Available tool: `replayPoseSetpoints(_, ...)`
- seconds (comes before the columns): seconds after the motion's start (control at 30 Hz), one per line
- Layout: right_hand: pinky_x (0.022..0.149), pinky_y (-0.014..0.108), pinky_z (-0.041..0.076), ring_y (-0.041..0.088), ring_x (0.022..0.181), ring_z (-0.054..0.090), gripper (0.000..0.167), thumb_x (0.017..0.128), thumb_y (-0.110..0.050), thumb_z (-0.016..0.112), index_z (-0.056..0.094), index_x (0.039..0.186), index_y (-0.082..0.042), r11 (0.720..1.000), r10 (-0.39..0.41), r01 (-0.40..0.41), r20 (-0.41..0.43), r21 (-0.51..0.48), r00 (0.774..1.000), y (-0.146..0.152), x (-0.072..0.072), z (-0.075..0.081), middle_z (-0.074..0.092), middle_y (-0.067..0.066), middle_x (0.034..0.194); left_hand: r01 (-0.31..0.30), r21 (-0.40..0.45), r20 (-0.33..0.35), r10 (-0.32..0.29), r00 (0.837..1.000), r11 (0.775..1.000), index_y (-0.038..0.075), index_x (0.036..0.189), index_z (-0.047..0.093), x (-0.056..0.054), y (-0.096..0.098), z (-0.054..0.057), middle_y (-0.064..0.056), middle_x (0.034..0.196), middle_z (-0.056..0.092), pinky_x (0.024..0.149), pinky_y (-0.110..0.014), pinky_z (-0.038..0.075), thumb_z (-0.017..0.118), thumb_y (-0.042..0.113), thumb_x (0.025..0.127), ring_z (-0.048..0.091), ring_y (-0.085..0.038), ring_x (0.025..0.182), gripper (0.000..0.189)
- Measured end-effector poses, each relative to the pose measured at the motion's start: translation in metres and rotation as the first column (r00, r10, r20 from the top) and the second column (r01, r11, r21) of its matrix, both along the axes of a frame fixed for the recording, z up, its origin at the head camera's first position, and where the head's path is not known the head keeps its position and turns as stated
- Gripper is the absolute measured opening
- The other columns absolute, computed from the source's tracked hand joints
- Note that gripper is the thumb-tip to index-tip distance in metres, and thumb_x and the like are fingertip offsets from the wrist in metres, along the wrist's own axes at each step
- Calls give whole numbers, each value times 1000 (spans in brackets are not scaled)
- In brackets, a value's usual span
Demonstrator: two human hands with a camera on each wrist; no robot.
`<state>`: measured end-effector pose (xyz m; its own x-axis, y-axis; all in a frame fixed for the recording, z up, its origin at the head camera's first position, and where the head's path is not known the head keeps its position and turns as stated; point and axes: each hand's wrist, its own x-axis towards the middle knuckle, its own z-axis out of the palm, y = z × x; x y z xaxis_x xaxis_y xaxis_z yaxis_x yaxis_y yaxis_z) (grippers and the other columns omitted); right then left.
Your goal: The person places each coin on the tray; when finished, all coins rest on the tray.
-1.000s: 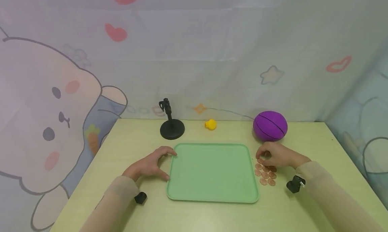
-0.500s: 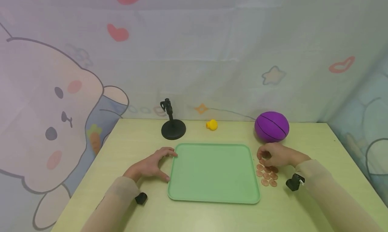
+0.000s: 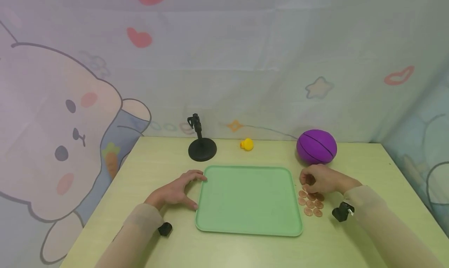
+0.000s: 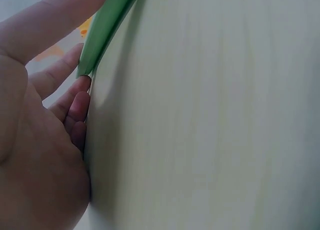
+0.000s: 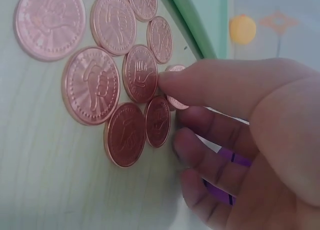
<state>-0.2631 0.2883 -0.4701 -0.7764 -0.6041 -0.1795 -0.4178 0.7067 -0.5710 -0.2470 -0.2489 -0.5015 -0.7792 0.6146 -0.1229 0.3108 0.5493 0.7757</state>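
A light green rectangular tray (image 3: 248, 200) lies on the table in front of the person. My left hand (image 3: 172, 191) is at its left side, thumb and fingers spread apart, with fingertips right at the rim; the left wrist view shows these fingers beside the green tray edge (image 4: 102, 32). Right of the tray, several copper coins (image 3: 310, 204) lie flat in a cluster, embossed with hand-gesture designs. My right hand (image 3: 324, 178) bends over the far end of them. In the right wrist view its thumb crosses one coin (image 5: 176, 100), fingers curled at its far side, partly hiding it.
Behind my right hand sits a purple ball (image 3: 317, 147) with black lines. A small yellow toy (image 3: 247, 144) and a black stand (image 3: 202, 149) with a round base are near the table's back edge, before a printed cloth (image 3: 228, 65).
The whole head view has shifted slightly, so everything appears a little further right. Both hands keep their places at the tray and the coins.
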Motion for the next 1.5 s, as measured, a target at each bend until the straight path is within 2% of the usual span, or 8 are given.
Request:
replayPoseSetpoints(0.2,66,26,50,9,68,61,17,87,1,76,65,87,-12,1000,-20,20,-3,-20,1000,-2,2,0,64,-5,77,-10,-1,8,10,1000,1000,21,146,56,0,-1,-1,-10,165,31,123,-65,15,99,24,70,23,-38,154,88)
replayPoseSetpoints(0.53,68,27,53,14,68,66,16,93,2,73,68,89,-12,996,-17,14,-23,-93,1000,0,0,6,67,-1,78,-19,-1,5,19,1000,1000,21,147,55,-2,-1,0,-10,166,30,123,-65,14,99,24,70,21,-38,155,88)
replayPoseSetpoints(0.73,69,27,54,13,76,66,17,96,0,69,76,110,-6,983,-28,22,-28,-181,999,2,1,12,74,4,94,-13,9,8,12,1000,1000,21,147,55,-1,-2,-1,-10,167,28,123,-66,14,99,24,70,19,-38,155,88)
replayPoseSetpoints(0.9,81,28,59,15,93,73,22,97,-8,75,76,117,-2,966,-39,32,-19,-255,999,-1,4,11,77,7,109,1,22,-4,-1,1000,1000,19,148,55,-2,-2,-1,-11,167,28,123,-66,13,99,26,70,19,-39,155,89)
replayPoseSetpoints(1.03,87,28,59,16,100,75,30,96,-16,79,74,120,1,953,-61,66,29,-297,998,-7,6,8,77,8,113,6,25,-6,-6,1000,1000,18,147,56,-2,-2,-2,-11,166,29,122,-66,14,99,26,70,19,-39,154,89)
replayPoseSetpoints(1.2,84,28,60,16,98,75,31,94,-13,80,73,120,2,941,-57,84,93,-328,994,-21,7,7,76,12,113,0,25,-8,0,1000,1000,19,147,56,-1,-3,-3,-10,166,29,122,-67,15,99,25,70,20,-39,154,89)
replayPoseSetpoints(1.3,84,28,59,16,99,75,29,95,-12,79,73,120,1,939,-43,70,86,-338,995,-32,7,6,76,13,115,-2,29,-8,2,1000,1000,18,147,56,-1,-3,-3,-10,166,29,122,-66,15,99,25,70,20,-39,154,89)
replayPoseSetpoints(1.5,87,28,57,15,98,70,27,97,-16,78,74,122,-5,946,-46,48,14,-321,999,-58,5,1,74,2,115,-1,27,-12,1,1000,1000,20,147,56,-1,-3,-5,-10,167,29,122,-66,15,99,25,70,20,-39,154,88)
